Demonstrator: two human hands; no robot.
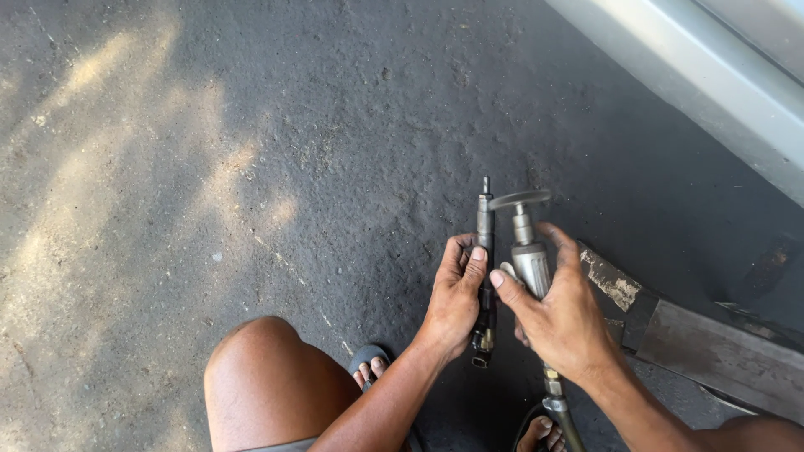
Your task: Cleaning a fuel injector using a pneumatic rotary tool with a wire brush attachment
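My left hand (455,301) grips a long, slim, dark metal part (485,226), held upright with its thin tip pointing away from me. My right hand (563,314) holds a grey pneumatic grinder (529,259) by its body. The grinder's flat round disc (519,199) sits level at the top, just right of the part's upper end. An air hose fitting (556,400) leaves the grinder below my right wrist. The two hands are close together, fingertips almost touching.
Dark rough asphalt (251,151) lies below, with sun patches at the left. My bare knee (268,377) and sandalled foot (370,367) are at the bottom. A rusty metal bar (703,343) lies at the right. A pale grey panel (712,75) crosses the top right corner.
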